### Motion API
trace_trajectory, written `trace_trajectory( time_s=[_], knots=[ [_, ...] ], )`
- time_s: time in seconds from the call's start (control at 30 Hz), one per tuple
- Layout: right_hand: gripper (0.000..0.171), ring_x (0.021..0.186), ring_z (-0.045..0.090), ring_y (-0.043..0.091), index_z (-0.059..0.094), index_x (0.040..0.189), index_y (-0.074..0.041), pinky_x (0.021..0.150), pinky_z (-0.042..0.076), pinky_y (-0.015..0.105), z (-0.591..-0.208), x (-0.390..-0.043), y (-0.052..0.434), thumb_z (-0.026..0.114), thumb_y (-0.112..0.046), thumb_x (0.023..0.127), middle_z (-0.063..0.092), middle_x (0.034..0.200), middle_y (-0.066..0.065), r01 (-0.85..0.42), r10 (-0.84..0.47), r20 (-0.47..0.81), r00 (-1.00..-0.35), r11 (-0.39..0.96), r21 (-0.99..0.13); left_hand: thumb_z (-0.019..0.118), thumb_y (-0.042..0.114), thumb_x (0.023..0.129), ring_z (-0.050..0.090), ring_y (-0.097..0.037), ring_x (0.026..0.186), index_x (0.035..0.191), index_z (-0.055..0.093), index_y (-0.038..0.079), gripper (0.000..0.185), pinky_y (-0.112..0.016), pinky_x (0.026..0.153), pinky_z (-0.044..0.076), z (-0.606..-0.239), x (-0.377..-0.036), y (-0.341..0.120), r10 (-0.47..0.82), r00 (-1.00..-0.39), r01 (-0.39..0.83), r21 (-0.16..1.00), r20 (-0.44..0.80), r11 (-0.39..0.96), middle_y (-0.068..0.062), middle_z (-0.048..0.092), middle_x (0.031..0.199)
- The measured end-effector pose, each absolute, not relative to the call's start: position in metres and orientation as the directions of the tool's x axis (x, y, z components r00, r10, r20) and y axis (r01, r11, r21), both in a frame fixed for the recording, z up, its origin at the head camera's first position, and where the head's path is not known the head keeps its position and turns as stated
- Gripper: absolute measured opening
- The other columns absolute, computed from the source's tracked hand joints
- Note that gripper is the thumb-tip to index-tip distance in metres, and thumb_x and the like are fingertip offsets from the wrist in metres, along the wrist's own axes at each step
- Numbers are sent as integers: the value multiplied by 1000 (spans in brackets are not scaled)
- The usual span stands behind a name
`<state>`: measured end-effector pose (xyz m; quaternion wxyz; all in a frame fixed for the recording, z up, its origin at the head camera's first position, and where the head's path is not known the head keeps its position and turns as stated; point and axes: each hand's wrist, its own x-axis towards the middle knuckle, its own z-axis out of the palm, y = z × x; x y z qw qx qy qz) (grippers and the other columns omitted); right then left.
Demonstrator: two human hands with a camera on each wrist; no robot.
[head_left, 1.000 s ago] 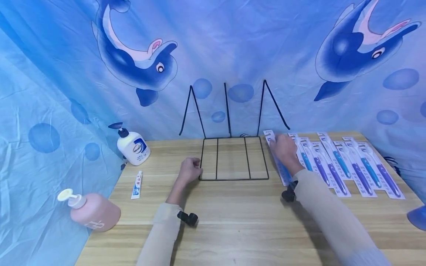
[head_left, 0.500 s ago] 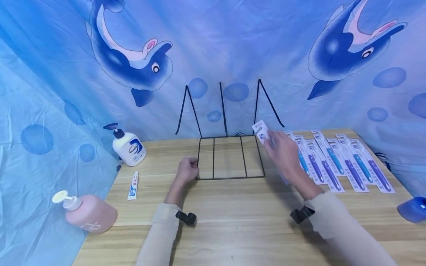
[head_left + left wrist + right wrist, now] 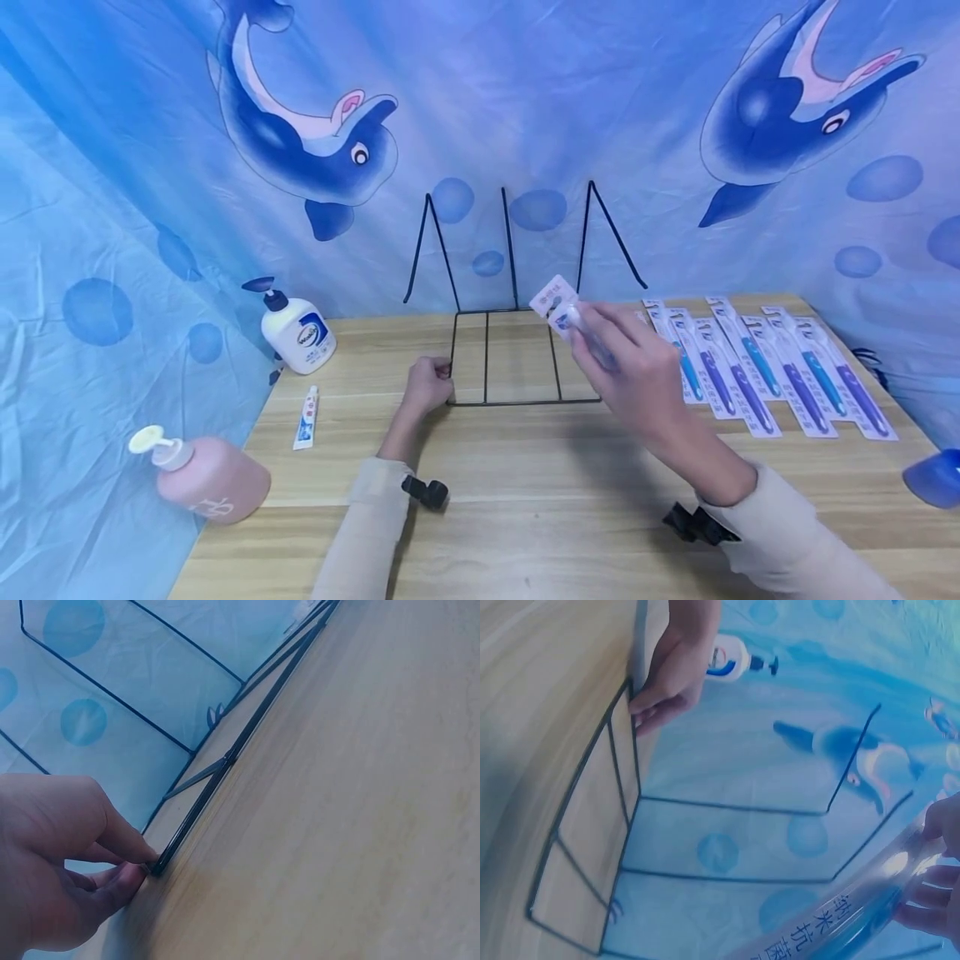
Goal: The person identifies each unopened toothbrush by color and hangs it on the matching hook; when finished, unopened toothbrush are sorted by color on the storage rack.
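Observation:
A black wire rack [image 3: 517,403] stands on the table, its base flat and its prongs rising at the back. My left hand [image 3: 427,385] grips the left side of the base near the front corner; in the left wrist view, thumb and fingers of that hand [image 3: 67,855] pinch the wire. Raised over the rack's right part, my right hand [image 3: 630,358] holds a packaged toothbrush [image 3: 557,302] with its card top pointing up and left. The right wrist view shows the clear plastic pack [image 3: 840,907] held in the fingers, in front of the prongs.
Several packaged toothbrushes [image 3: 750,342] lie overlapping on the right. A white pump bottle [image 3: 298,333], a toothpaste tube [image 3: 307,421] and a pink pump bottle [image 3: 213,481] are on the left. A blue object [image 3: 933,479] sits at the right edge; a dolphin-print curtain [image 3: 637,100] hangs behind.
My right hand has lifted a packaged toothbrush off the table beside the rack and carried it left, over the rack. My left hand stays on the rack's corner.

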<state>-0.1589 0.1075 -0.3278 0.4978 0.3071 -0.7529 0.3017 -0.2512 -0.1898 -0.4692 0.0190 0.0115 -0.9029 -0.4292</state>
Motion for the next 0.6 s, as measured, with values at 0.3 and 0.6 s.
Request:
trace_trajectory(
  time_s=[0.3, 0.6],
  knots=[
    [27, 85, 69, 36, 72, 111, 2, 65, 61, 44, -325, -165, 85, 72, -6, 85, 69, 105, 22, -794, -263, 915, -307, 601, -93, 56, -13, 72, 64, -27, 88, 121, 64, -12, 50, -36, 82, 57, -471, -252, -191, -36, -998, 19, 780, 53, 626, -17, 68, 96],
    [28, 80, 70, 30, 71, 113, 0, 55, 58, 36, -328, -184, 75, 72, -10, 87, 69, 107, 19, -747, -291, 876, -384, 655, -110, 57, -13, 73, 64, -25, 87, 121, 64, -11, 49, -35, 81, 57, -472, -254, -193, -46, -998, 8, 792, 46, 610, -15, 67, 94]
  ],
)
